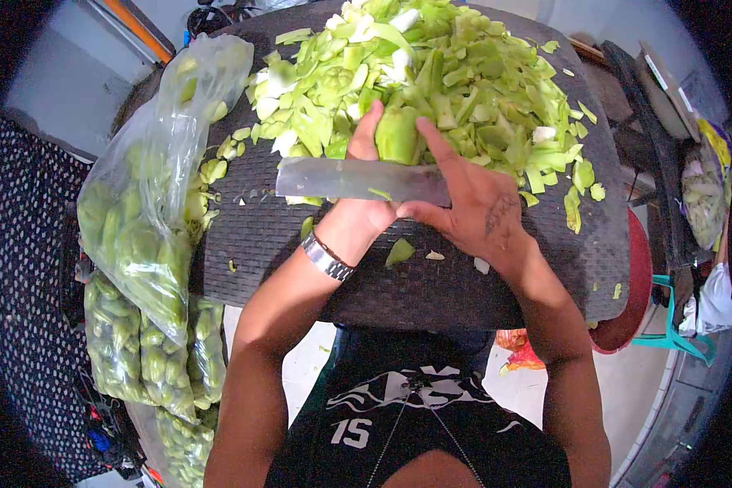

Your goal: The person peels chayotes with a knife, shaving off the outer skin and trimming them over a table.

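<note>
A peeled, light green chayote [397, 136] sits between my hands, in front of a heap of green slices and peelings [472, 89]. Its near end is upright toward me. My left hand [366, 207], with a metal watch at the wrist, holds it from the left, the thumb up along its side; the other fingers are mostly hidden behind the blade. In my right hand [480, 199] is a wide-bladed knife [346, 177], lying level across my left hand with its tip to the left. The handle is hidden in the palm. My right index finger reaches to the chayote's right side.
The dark woven-textured table [260, 272] carries scattered scraps. At its left stands a clear plastic bag of green chayotes [138, 228], above more filled bags [150, 350]. A red tub [630, 285] and a turquoise stool [675, 325] are at the right.
</note>
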`<state>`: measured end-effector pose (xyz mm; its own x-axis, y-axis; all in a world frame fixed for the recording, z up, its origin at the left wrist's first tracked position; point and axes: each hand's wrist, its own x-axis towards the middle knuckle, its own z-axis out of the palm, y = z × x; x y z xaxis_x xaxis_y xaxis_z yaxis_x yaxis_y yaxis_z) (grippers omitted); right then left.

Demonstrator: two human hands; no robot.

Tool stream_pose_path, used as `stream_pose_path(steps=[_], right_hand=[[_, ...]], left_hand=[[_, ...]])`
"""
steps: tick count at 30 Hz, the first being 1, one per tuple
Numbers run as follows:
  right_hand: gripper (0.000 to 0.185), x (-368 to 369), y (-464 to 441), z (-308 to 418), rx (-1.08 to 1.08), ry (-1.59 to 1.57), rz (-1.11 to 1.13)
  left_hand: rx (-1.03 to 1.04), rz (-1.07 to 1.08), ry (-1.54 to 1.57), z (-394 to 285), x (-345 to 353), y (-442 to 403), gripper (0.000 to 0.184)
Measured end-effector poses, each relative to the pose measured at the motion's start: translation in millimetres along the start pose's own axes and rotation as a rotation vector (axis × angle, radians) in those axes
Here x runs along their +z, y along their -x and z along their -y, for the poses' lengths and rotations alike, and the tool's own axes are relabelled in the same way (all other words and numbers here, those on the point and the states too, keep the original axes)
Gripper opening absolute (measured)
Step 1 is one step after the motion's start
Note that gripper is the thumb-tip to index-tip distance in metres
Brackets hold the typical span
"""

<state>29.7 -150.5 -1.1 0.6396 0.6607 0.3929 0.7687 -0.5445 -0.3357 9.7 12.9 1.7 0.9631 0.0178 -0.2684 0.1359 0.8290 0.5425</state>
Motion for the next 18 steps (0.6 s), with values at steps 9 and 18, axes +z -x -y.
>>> stream_pose_path(steps=[9,18], right_hand=[[0.093,-15,-4,-12,0.043,-0.164,0.009],[0.083,-35,-4,-29,0.069,-0.093,0.056]], left_hand=[[-0.076,0.038,-0.176,5,-17,-8,0.056],[-0.059,0.112,-0.204,-3,-23,-5,0.057]])
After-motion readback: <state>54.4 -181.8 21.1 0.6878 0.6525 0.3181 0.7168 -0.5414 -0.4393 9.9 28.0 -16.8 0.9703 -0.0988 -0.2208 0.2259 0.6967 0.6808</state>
